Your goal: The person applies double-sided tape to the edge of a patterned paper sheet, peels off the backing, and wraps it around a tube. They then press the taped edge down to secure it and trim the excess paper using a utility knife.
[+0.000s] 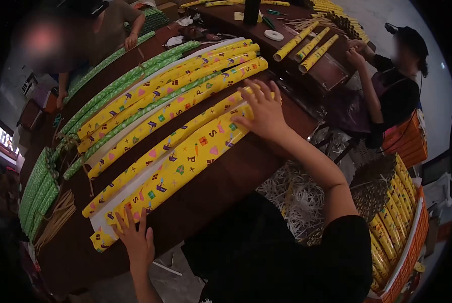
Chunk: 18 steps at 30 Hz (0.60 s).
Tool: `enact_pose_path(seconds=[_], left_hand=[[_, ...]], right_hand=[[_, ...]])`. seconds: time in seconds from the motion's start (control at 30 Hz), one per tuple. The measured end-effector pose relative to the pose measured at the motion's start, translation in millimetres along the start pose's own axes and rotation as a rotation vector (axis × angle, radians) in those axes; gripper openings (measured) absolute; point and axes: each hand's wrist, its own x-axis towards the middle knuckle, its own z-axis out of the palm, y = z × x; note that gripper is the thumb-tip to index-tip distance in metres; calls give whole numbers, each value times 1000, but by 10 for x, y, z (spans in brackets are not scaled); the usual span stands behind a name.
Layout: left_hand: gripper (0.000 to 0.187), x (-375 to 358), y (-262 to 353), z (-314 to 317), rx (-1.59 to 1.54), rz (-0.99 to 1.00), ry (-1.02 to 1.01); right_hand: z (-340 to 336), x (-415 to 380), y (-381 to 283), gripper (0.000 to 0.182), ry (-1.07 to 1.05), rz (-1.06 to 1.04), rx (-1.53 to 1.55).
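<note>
A sheet of yellow printed wrapping paper (pixel 185 159), partly rolled, lies on the brown table (pixel 206 202) in front of me. Its white underside shows as a strip along the far side, against a yellow roll (pixel 150 164). My left hand (pixel 136 241) rests with fingers spread on the sheet's near-left end. At the far-right end, my right hand (pixel 262 112) is spread over the sheet and the roll's tip. Neither hand grips anything that I can see. Beyond lie more yellow rolls (pixel 185 103) and green rolls (pixel 130 88), side by side.
Another person (pixel 105 30) handles a green roll across the table. A second person (pixel 392 81) sits at the right by three short yellow tubes (pixel 317 53). Lower right, an orange crate (pixel 410 247) holds many yellow rolls. Shredded paper (pixel 299 197) lies below the table edge.
</note>
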Motion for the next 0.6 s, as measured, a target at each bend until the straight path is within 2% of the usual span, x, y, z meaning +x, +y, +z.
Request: enact_pose_path(seconds=[0.03, 0.1, 0.13, 0.17, 0.23, 0.27, 0.33, 0.37, 0.43, 0.5, 0.57, 0.6], left_hand=[[47, -1, 2, 1, 20, -1, -6], [47, -1, 12, 12, -9, 2, 7], [47, 4, 5, 17, 6, 0, 8], [47, 8, -9, 24, 27, -1, 9], [47, -1, -36, 62, 38, 10, 20], [47, 8, -46, 72, 49, 15, 31], [48, 25, -53, 91, 51, 21, 43], [48, 7, -43, 102, 51, 23, 52], [48, 3, 18, 30, 52, 19, 58], [48, 22, 58, -17, 64, 8, 71], [52, 42, 114, -1, 4, 23, 137], [52, 70, 153, 29, 5, 14, 134]], right_hand=[[76, -48, 250, 73, -1, 117, -78], [54, -109, 618, 74, -217, 452, -35], [-108, 28, 682, 70, -491, 611, 4], [-113, 65, 785, 70, -491, 613, -2], [-98, 104, 969, 62, -850, 801, 263], [-15, 62, 1042, 62, -848, 803, 262], [183, -57, 1141, 47, -587, 927, 919], [212, -94, 1178, 47, -591, 924, 919], [219, -30, 1142, 38, -439, 1037, 1503], [203, -14, 1108, 39, -411, 1038, 1555], [201, -48, 1115, 42, -407, 906, 1499], [107, -11, 1067, 44, -485, 951, 1399]])
